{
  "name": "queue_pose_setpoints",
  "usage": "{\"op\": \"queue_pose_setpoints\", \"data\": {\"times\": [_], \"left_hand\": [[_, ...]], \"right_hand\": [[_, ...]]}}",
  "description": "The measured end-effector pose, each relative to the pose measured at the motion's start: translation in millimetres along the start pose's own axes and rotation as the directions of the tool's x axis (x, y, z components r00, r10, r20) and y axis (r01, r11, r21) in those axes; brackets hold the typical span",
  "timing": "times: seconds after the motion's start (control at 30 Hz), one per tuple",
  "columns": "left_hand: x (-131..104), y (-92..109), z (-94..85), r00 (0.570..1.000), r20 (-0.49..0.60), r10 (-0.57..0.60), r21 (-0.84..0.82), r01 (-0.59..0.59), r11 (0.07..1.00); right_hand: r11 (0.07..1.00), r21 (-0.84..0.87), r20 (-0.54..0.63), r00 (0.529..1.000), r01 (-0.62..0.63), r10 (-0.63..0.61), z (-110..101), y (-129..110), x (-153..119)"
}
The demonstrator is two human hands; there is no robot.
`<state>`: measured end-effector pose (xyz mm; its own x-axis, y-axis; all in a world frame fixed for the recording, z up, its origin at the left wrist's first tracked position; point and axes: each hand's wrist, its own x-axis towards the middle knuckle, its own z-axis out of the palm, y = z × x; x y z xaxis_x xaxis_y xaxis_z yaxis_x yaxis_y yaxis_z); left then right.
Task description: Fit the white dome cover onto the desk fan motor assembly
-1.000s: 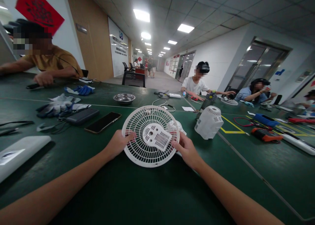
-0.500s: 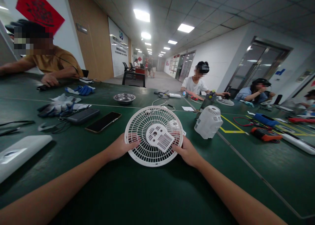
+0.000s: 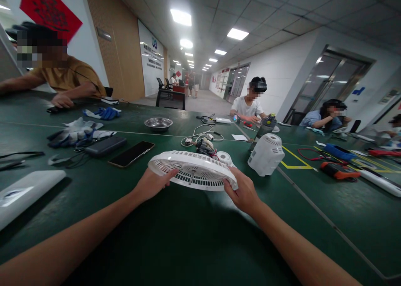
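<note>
A round white fan grille [image 3: 194, 171] is held nearly flat above the green table, its inner side facing me. My left hand [image 3: 154, 184] is closed on its left rim, with the thumb on the inner side. The right rim is gripped by my right hand [image 3: 243, 189]. Just behind the grille lie a motor with wires [image 3: 205, 147] and a white round part [image 3: 224, 157], both partly hidden by it. A white plastic housing [image 3: 266, 154] stands to the right of my right hand.
On the left lie a phone [image 3: 131, 154], a power bank [image 3: 105, 146], gloves [image 3: 75, 132] and a long white object [image 3: 29, 194]. A metal bowl [image 3: 158, 123] and a bottle [image 3: 265, 127] stand farther back. At right is an orange meter [image 3: 340, 171]. Other people sit around the table.
Both my hands have tilted the grille from facing me with its outer side to nearly flat, showing its inner side. The motor and wires behind it have come into view.
</note>
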<state>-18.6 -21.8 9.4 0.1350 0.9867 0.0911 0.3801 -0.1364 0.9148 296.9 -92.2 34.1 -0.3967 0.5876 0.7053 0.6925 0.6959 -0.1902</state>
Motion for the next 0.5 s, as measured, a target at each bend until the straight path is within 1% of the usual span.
{"op": "queue_pose_setpoints", "data": {"times": [0.07, 0.1, 0.17, 0.23, 0.3, 0.37, 0.4, 0.43, 0.5], "left_hand": [[0.5, 0.6, -0.1, 0.996, 0.045, -0.073, 0.038, 0.071, 0.997], [-0.1, 1.9, -1.1, 0.992, 0.082, -0.100, 0.031, 0.098, 0.995], [-2.6, 6.3, -4.8, 0.970, 0.210, -0.121, -0.019, 0.128, 0.992], [-5.5, 11.8, -10.9, 0.934, 0.342, -0.102, -0.076, 0.135, 0.988], [-6.5, 15.7, -18.2, 0.902, 0.427, -0.069, -0.110, 0.128, 0.986], [-4.0, 15.5, -25.3, 0.858, 0.511, -0.048, -0.138, 0.137, 0.981], [-1.3, 13.4, -28.4, 0.829, 0.557, -0.054, -0.157, 0.169, 0.973], [2.1, 10.3, -31.0, 0.800, 0.594, -0.083, -0.177, 0.231, 0.957], [9.6, 1.8, -34.6, 0.752, 0.635, -0.174, -0.231, 0.400, 0.887]], "right_hand": [[0.998, -0.019, -0.012, 0.998, 0.063, -0.063, -1.7, 1.7, 0.7], [0.997, -0.025, -0.008, 0.997, 0.078, -0.079, -2.8, 3.3, 0.8], [0.994, -0.028, 0.010, 0.994, 0.108, -0.108, -5.3, 7.3, 0.1], [0.989, -0.018, 0.020, 0.989, 0.145, -0.145, -7.6, 11.1, -1.3], [0.987, -0.005, 0.031, 0.987, 0.159, -0.159, -8.7, 13.3, -2.3], [0.988, 0.011, 0.058, 0.987, 0.152, -0.152, -8.1, 13.9, -2.4], [0.990, 0.020, 0.071, 0.987, 0.142, -0.144, -7.1, 14.0, -2.1], [0.991, 0.028, 0.075, 0.988, 0.133, -0.134, -5.8, 14.2, -1.9], [0.992, 0.041, 0.063, 0.990, 0.120, -0.123, -2.7, 15.0, -1.4]]}}
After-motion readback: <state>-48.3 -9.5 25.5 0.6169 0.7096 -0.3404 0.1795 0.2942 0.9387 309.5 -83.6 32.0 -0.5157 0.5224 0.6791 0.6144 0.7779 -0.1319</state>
